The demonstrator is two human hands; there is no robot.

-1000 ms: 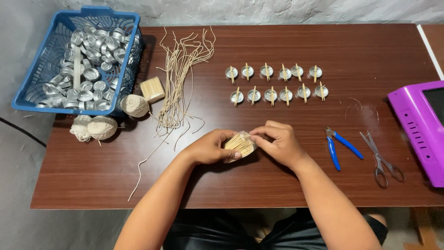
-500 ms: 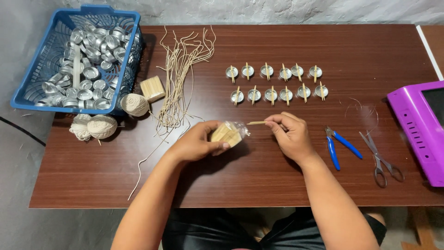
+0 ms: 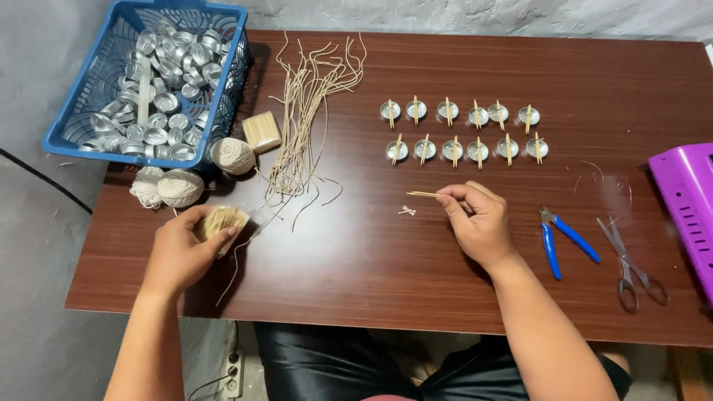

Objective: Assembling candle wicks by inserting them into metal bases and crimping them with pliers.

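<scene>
The left hand (image 3: 180,249) is curled closed, palm down, near the table's (image 3: 371,260) left edge. The right hand (image 3: 479,223) pinches thumb to forefinger at mid-table, forearm angled inward.

I sit at a dark reddish-brown wooden table (image 3: 416,275) with a glossy grain; beyond its far edge runs a rough, pale grey wall (image 3: 483,15); left of it lies grey concrete floor (image 3: 37,223), crossed by a black cable (image 3: 44,184); the light is even and soft.

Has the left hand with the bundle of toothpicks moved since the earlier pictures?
Yes. The left hand, gripping the toothpick bundle, has drawn away from the right hand toward the table's left side, nearer the balls of string beside the blue basket.
</scene>
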